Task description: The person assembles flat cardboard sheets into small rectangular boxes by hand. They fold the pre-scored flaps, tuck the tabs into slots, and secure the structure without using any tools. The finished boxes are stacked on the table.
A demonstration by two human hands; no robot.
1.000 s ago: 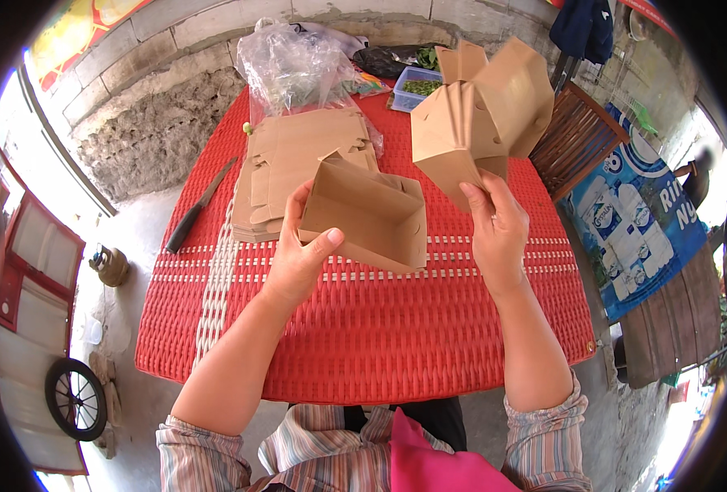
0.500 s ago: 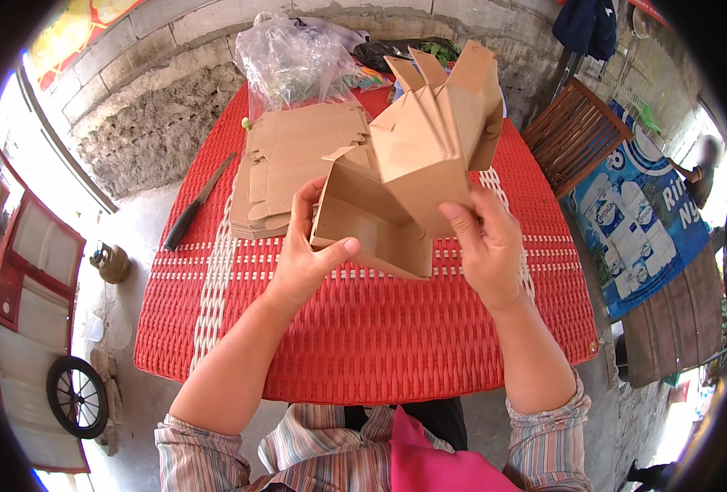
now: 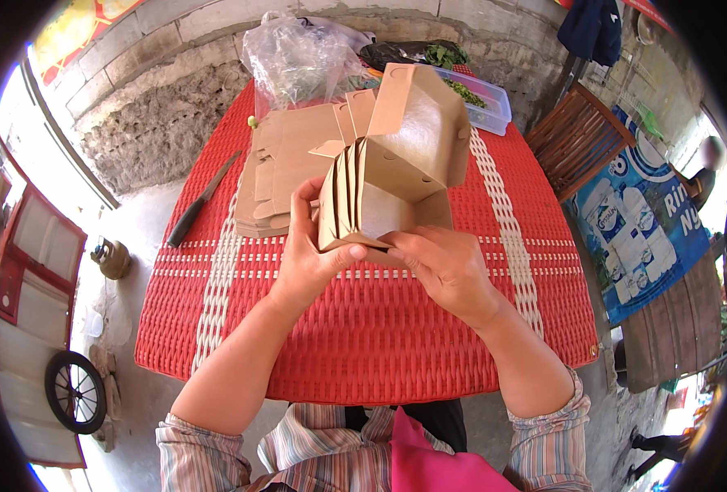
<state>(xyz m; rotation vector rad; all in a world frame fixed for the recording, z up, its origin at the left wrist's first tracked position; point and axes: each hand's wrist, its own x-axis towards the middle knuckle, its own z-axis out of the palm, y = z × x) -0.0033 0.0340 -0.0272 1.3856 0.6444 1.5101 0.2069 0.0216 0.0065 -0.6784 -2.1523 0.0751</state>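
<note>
Brown, rectangular, nested cardboard boxes (image 3: 378,215), clasped by the bare left hand (image 3: 308,256), could crease if the bare right hand (image 3: 450,267), pinching their near edge, presses unevenly.

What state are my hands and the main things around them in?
Nested cardboard boxes: open, held up
Left hand: gripping the boxes
Right hand: touching the boxes' near edge
Flat cardboard stack: not folded into boxes
Knife: lying, blade bare
Clear plastic bag: crumpled
Plastic tub: uncovered, greens inside
</note>
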